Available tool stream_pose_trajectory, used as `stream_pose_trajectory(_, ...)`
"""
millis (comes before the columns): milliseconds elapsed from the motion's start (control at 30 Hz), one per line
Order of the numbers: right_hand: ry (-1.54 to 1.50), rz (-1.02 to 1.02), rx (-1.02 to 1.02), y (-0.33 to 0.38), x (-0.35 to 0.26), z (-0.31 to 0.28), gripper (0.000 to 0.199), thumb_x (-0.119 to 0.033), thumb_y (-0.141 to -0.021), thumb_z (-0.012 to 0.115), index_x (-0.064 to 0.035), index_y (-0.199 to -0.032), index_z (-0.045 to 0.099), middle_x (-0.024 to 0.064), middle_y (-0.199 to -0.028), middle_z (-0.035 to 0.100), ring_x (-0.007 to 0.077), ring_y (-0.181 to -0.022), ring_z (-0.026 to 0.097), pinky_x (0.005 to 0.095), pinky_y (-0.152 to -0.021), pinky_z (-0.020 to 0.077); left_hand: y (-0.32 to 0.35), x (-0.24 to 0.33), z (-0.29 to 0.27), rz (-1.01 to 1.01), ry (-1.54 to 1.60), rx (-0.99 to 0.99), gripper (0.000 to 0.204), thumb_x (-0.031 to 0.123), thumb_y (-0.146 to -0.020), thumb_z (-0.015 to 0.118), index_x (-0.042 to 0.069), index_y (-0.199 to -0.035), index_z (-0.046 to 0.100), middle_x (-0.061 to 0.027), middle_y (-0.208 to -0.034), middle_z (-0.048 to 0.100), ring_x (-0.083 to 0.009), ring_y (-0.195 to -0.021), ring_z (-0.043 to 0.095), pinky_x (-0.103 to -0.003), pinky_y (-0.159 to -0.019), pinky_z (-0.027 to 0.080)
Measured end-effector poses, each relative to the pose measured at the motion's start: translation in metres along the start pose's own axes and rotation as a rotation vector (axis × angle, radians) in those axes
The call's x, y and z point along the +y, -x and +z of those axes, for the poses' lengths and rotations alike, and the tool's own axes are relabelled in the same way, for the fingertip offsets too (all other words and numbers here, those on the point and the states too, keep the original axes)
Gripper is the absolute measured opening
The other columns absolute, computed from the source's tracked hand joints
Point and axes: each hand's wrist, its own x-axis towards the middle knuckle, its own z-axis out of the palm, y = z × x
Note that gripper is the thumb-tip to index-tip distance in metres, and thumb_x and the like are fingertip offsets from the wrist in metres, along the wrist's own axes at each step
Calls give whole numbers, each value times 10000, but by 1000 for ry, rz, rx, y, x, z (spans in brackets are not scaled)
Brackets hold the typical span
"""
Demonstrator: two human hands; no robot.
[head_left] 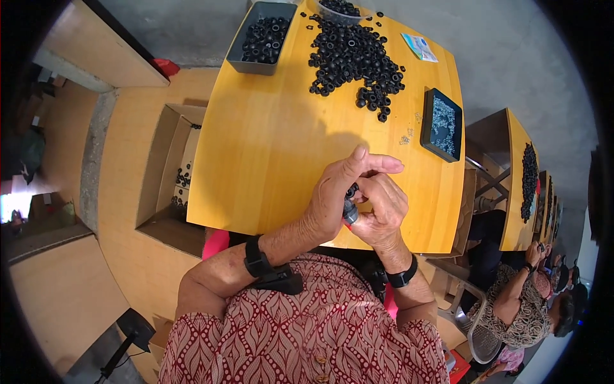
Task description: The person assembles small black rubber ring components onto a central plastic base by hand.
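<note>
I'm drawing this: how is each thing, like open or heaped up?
Left hand: close beside right hand
Right hand: curled, holding grey cylinder
Grey bin: open, holding black rings
Clear tub: open, holding rings
Ring heap: spread loose
Packet: lying flat
Black tray: open, holding tiny pieces
Cardboard box: open, some rings inside

I can see a white-and-blue packet (pixel 419 49) lying ahead on the right, with a grey wall (pixel 518 57) beyond it. Over to my right, a co-worker (pixel 511 313) in a swirl-patterned top is at another wooden table (pixel 513 233), a metal-framed chair (pixel 484 342) close by. On my left I make out a crumpled red item (pixel 167 66) and, lower down, a black stand (pixel 135 328).
</note>
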Motion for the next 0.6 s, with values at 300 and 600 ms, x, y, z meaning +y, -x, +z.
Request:
stream_pose_trajectory(300,51,-58,20,2,14,1,218,-18,-645,765,-17,-830,649,67,-672,571,230,-587,573,320,-548,462,-10,-5,6,-3,282,3,671,522,-1048,284,-60,-1238,560,-174,-1180,632,-226,-1114,589,-352,-1044,412)
stream_pose_trajectory(600,188,-87,41,-1,23,-21,233,-67,-694,786,12,-865,649,91,-679,557,245,-561,536,348,-530,432,-6,-6,-17,-87,157,89,570,469,-1056,331,-12,-1288,529,-123,-1200,597,-206,-1113,559,-363,-1042,394)
